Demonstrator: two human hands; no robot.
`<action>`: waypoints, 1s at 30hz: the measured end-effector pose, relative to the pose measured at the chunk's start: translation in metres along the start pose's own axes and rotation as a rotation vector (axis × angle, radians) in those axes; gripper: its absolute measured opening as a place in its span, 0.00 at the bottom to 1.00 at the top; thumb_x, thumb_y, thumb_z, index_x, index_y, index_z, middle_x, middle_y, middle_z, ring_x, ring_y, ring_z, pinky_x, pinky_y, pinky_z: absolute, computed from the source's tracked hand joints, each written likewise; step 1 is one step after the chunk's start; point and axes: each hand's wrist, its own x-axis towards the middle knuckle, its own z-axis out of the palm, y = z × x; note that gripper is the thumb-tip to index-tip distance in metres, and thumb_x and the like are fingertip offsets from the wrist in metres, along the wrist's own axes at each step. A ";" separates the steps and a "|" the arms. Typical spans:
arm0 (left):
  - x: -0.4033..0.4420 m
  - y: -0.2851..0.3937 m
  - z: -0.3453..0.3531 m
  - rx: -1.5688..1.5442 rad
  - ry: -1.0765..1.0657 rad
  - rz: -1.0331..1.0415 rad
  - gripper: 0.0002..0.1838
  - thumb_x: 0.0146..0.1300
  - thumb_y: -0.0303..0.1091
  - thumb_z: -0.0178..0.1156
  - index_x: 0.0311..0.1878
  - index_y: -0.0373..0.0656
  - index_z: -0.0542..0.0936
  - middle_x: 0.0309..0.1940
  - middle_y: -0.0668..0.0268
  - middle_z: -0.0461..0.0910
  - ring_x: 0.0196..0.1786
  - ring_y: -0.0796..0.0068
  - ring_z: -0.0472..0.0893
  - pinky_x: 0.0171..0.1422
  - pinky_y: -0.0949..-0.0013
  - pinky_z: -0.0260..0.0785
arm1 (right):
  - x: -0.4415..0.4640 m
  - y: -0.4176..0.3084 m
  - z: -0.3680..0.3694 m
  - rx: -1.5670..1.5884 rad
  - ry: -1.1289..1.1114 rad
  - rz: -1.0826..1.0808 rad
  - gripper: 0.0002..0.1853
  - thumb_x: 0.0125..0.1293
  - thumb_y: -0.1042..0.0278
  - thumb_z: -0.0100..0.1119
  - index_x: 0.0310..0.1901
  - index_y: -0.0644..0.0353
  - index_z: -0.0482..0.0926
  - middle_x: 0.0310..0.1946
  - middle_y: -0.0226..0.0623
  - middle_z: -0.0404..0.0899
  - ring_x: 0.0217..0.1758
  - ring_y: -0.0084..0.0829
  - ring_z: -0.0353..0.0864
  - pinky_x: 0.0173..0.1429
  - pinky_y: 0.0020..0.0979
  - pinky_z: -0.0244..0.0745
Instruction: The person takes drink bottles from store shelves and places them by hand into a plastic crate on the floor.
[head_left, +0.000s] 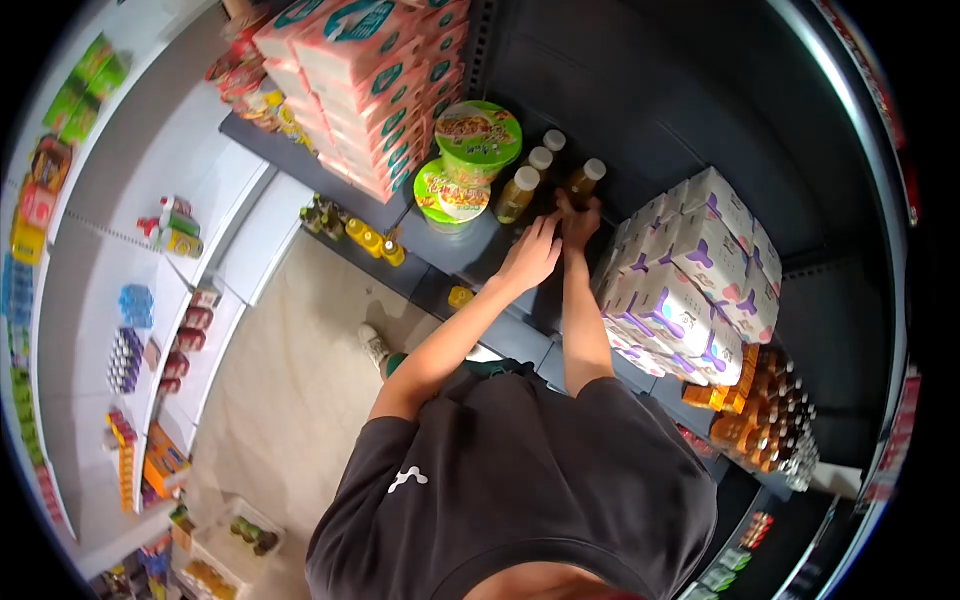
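Four-sided contact is hard to make out, but my right hand (579, 222) has its fingers wrapped round the lower part of a brown drink bottle (590, 173) with a white cap, which stands upright on the dark shelf. Close beside it, my left hand (534, 257) reaches in with fingers stretched out towards the right hand; its fingertips are partly hidden. Several similar bottles stand just left of the held one, the nearest being a white-capped bottle (517, 195). Further left are a green-lidded instant noodle tub (478, 140) and a second noodle tub (451, 195).
Pink tissue packs (365, 90) are stacked tall on the left of the shelf. White and purple tissue packs (690, 275) form a stack on the right. Below sit yellow bottles (375, 242). White shelving (100, 260) lines the far left; a white crate (235, 540) stands on the floor.
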 end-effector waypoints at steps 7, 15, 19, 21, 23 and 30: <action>-0.086 -0.003 -0.040 0.100 0.159 0.129 0.25 0.63 0.27 0.52 0.64 0.43 0.64 0.51 0.53 0.71 0.48 0.50 0.75 0.52 0.56 0.70 | 0.003 0.024 0.015 0.120 0.045 0.090 0.26 0.42 0.71 0.78 0.41 0.70 0.74 0.37 0.42 0.77 0.37 0.30 0.79 0.40 0.30 0.78; -0.223 -0.060 -0.105 -0.006 0.393 -0.255 0.24 0.60 0.24 0.54 0.61 0.42 0.66 0.49 0.55 0.72 0.41 0.57 0.77 0.48 0.60 0.70 | -0.056 0.004 0.007 0.104 0.026 0.127 0.39 0.40 0.70 0.78 0.55 0.69 0.68 0.47 0.45 0.73 0.49 0.35 0.73 0.53 0.33 0.71; -0.316 -0.096 -0.152 -0.057 0.656 -0.599 0.24 0.60 0.25 0.53 0.61 0.41 0.66 0.51 0.54 0.71 0.41 0.59 0.77 0.47 0.61 0.70 | -0.117 -0.008 -0.015 -0.282 -0.165 -0.049 0.27 0.52 0.71 0.71 0.51 0.71 0.70 0.44 0.46 0.74 0.45 0.36 0.75 0.51 0.33 0.72; -0.365 -0.122 -0.167 -0.104 0.829 -0.734 0.24 0.60 0.25 0.52 0.61 0.40 0.66 0.51 0.53 0.70 0.40 0.57 0.77 0.46 0.60 0.70 | -0.168 -0.030 -0.015 -0.413 -0.118 -0.126 0.20 0.57 0.70 0.66 0.47 0.70 0.71 0.42 0.47 0.73 0.42 0.38 0.75 0.50 0.35 0.73; -0.405 -0.146 -0.182 -0.022 0.972 -0.864 0.25 0.59 0.27 0.52 0.61 0.40 0.65 0.52 0.50 0.69 0.42 0.53 0.78 0.48 0.58 0.70 | -0.217 -0.058 -0.017 -0.270 -0.371 -0.295 0.16 0.62 0.71 0.58 0.48 0.68 0.68 0.41 0.45 0.72 0.42 0.36 0.73 0.49 0.34 0.71; -0.520 -0.226 -0.210 0.181 1.208 -1.127 0.24 0.56 0.35 0.56 0.56 0.36 0.68 0.51 0.46 0.71 0.50 0.43 0.74 0.54 0.51 0.69 | -0.365 -0.015 0.098 0.057 -1.658 -0.151 0.11 0.63 0.72 0.56 0.48 0.61 0.73 0.33 0.35 0.76 0.33 0.25 0.76 0.36 0.23 0.71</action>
